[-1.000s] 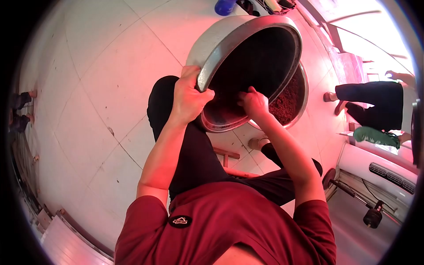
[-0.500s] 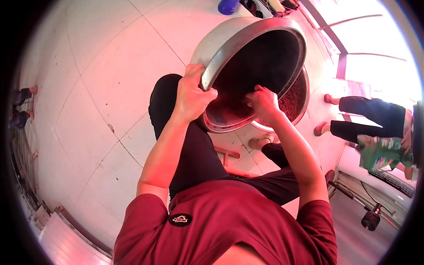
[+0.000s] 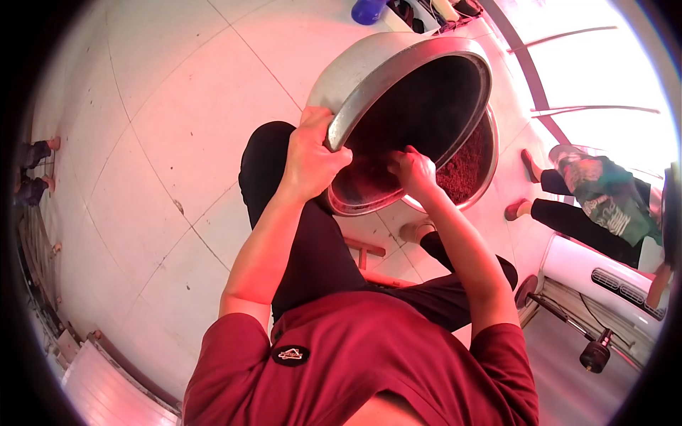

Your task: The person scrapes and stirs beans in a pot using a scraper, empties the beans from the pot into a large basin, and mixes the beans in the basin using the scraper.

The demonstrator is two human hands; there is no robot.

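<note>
My left hand (image 3: 315, 157) is closed around the left rim of a large metal pot (image 3: 355, 71), thumb over the edge. The pot is tilted with its dark mouth toward me. Inside its lower part, near the wall, my right hand (image 3: 414, 170) has its fingers curled. Whatever those fingers hold, if anything, is lost in the shadow. Some dark reddish material clings to the pot's lower inside. Behind and under the pot's right side stands a second round metal basin (image 3: 494, 153) with reddish-brown crumbly material (image 3: 460, 170) in it.
To the right a person's legs (image 3: 579, 224) stand close by, with a green printed bag (image 3: 611, 199) beside them. A white appliance (image 3: 593, 273) lies below them. A low reddish stool (image 3: 366, 248) shows between my legs. A blue object (image 3: 366, 11) sits beyond the pot.
My right hand has shifted slightly left and down inside the pot. The pot has barely moved. At the right, the person has shifted and the green bag has swung up.
</note>
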